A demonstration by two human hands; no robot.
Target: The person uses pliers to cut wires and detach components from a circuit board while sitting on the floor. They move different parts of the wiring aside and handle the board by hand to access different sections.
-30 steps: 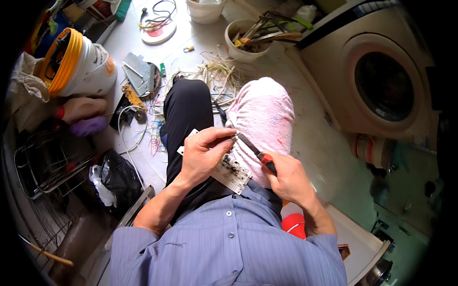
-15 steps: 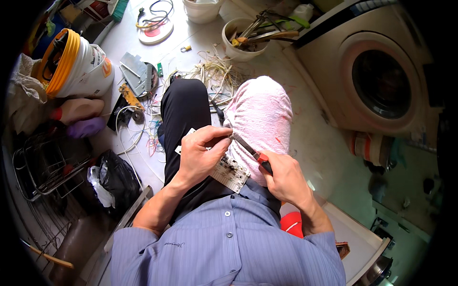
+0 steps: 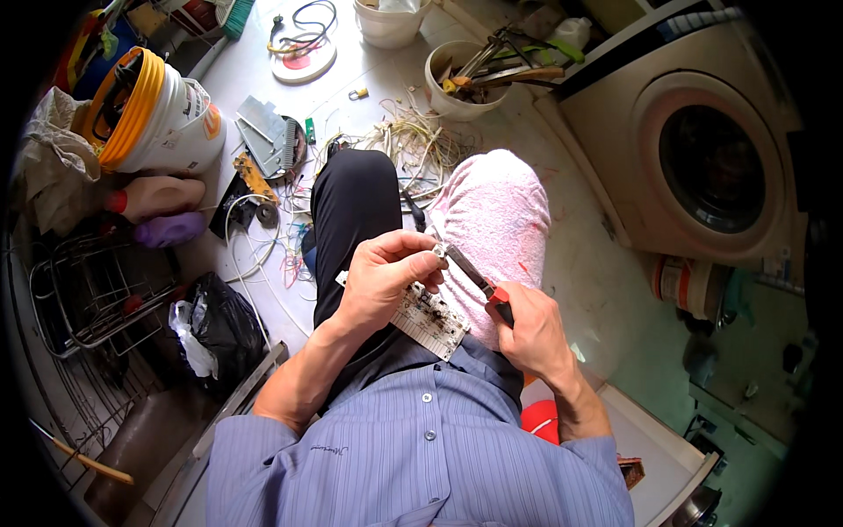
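My right hand [image 3: 529, 325] is wrapped round a pair of pliers [image 3: 472, 270] with red and black handles and dark jaws. The jaws point up and left toward my left hand [image 3: 386, 279]. Between its thumb and index finger, my left hand pinches a small pale piece [image 3: 439, 250], too small to name. The plier tips are right at this piece; I cannot tell if they grip it. Beneath the left hand a whitish circuit board [image 3: 430, 321] with dark solder spots lies slanted across my lap. A pink towel [image 3: 496, 206] covers my right knee.
Beyond my knees lies a tangle of stripped wires [image 3: 421, 136]. A white bucket of tools [image 3: 448, 101] stands behind it. To the left are metal scrap parts [image 3: 263, 132], a yellow-rimmed bucket [image 3: 180, 119] and a black bag [image 3: 219, 325]. A washing machine [image 3: 606, 149] stands at right.
The whole view has shifted slightly. My left fingertips have curled further around the small piece, while the pliers stay close to it. My right hand keeps its grip.
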